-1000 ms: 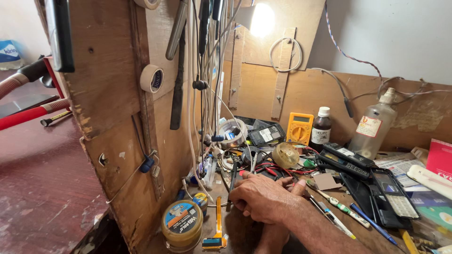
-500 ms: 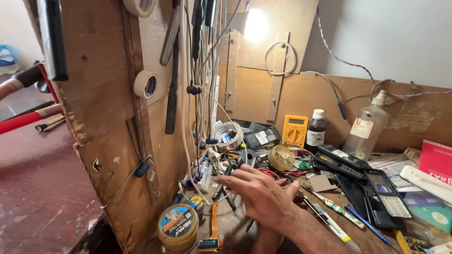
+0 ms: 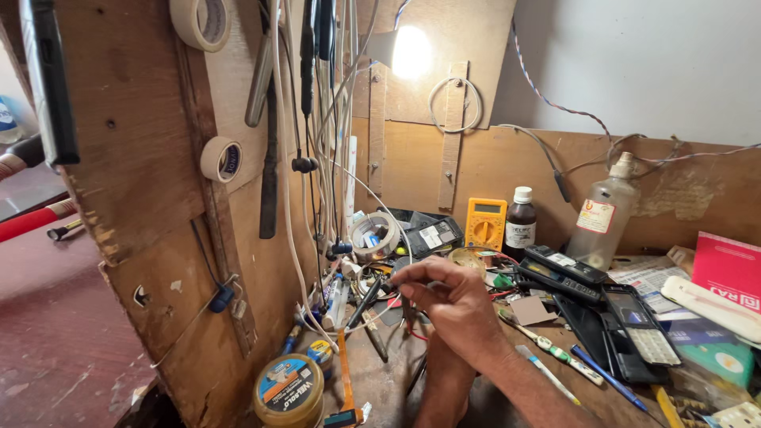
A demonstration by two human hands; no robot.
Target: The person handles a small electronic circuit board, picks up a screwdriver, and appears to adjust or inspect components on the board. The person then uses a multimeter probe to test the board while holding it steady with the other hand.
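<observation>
Our right hand (image 3: 452,305) pinches a thin dark probe (image 3: 366,301) above the cluttered bench (image 3: 380,380); our left hand sits hidden beneath. Nothing looks joined yet, we judge.

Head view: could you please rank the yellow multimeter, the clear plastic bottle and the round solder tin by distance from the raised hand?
From the hand:
1. Yellow multimeter, just behind it.
2. Round solder tin, lower left, near the bench edge.
3. Clear plastic bottle, far right by the back board.

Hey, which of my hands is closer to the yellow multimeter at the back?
Right. The right hand sits just in front of the yellow multimeter, fingers pinched. The left hand is mostly hidden under it; only its forearm shows, nearer the camera and farther away.
</observation>
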